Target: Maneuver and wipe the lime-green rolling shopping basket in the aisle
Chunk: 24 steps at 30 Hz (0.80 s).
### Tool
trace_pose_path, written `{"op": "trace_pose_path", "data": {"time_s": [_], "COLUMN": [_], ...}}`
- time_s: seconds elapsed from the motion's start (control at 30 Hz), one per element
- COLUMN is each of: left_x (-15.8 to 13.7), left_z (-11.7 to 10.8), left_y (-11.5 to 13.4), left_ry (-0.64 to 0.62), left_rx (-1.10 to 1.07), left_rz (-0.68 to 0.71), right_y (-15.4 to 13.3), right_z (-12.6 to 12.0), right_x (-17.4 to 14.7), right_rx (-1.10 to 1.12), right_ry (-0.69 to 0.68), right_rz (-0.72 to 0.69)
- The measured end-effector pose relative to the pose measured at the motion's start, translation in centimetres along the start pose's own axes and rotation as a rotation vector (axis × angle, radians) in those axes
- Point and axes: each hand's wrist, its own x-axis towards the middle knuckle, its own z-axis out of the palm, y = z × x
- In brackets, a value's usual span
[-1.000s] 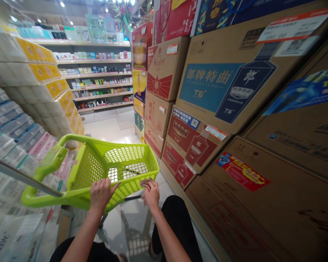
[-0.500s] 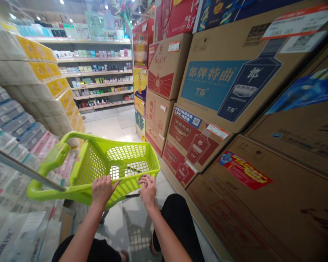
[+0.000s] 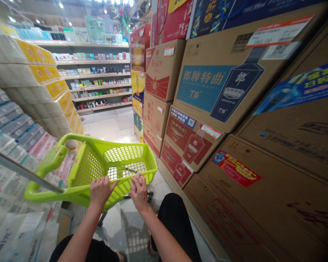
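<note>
A lime-green shopping cart stands side-on in front of me, its perforated plastic basket showing no goods inside. Over the near rim, left of the middle, my left hand is closed with the thumb pointing right. Further right along that rim my right hand has its fingers curled at the edge; part of its grip is hidden behind the knuckles. The cart's looped handle is at the left, and a grey metal bar crosses in front of it.
Stacked cardboard liquor cartons rise close on the right. Yellow-and-white paper packs and plastic-wrapped tissue packs pile up on the left. Shelves of small boxed goods stand beyond the tiled floor.
My right hand has shifted left along the near rim, closer to my left hand. My left hand keeps its place on the cart. The view has turned slightly.
</note>
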Motion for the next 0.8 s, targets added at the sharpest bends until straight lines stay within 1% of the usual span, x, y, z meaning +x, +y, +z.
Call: {"op": "trace_pose_path", "data": {"time_s": [0.03, 0.07, 0.17, 0.2, 0.27, 0.33, 0.4, 0.47, 0.5, 0.57, 0.6, 0.67, 0.73, 0.8], "left_x": [-0.1, -0.1, -0.4, -0.5, -0.5, -0.5, -0.5, -0.4, -0.4, -0.3, -0.3, -0.3, -0.4, -0.3], "left_z": [-0.1, -0.2, -0.5, -0.6, -0.6, -0.6, -0.6, -0.7, -0.8, -1.0, -1.1, -1.1, -1.0, -0.9], "left_y": [0.0, 0.0, 0.2, 0.2, 0.4, 0.5, 0.6, 0.5, 0.4, 0.2, 0.1, 0.1, 0.2, 0.6], "left_ry": [-0.003, -0.005, -0.010, -0.010, -0.009, -0.009, -0.013, -0.020, -0.024, -0.035, -0.041, -0.051, -0.056, -0.058], "left_rx": [-0.009, -0.019, -0.035, -0.035, -0.033, -0.031, -0.031, -0.035, -0.037, -0.035, -0.034, -0.040, -0.057, -0.075], "left_rz": [-0.002, -0.003, -0.006, -0.007, -0.013, -0.017, -0.018, -0.023, -0.027, -0.028, -0.026, -0.020, -0.024, -0.033], "right_y": [0.3, 0.9, 3.0, 3.5, 3.8, 2.9, 1.4, -0.1, -0.7, -0.9, -0.7, 0.4, 1.5, 2.0], "right_z": [-0.5, -1.2, -3.7, -4.4, -5.0, -4.4, -3.1, -2.0, -1.8, -2.3, -2.8, -4.2, -5.4, -5.7], "right_x": [0.3, 1.0, 3.8, 4.7, 5.9, 6.0, 5.2, 4.3, 4.0, 4.0, 4.3, 5.4, 6.7, 7.4], "right_rx": [0.002, -0.009, -0.095, -0.128, -0.180, -0.195, -0.172, -0.130, -0.109, -0.080, -0.076, -0.090, -0.116, -0.139], "right_ry": [-0.004, 0.033, 0.217, 0.231, 0.181, 0.100, 0.045, -0.036, -0.094, -0.210, -0.251, -0.280, -0.263, -0.241], "right_rz": [-0.006, 0.027, 0.239, 0.282, 0.295, 0.237, 0.155, 0.045, -0.013, -0.093, -0.106, -0.079, -0.024, 0.019]}}
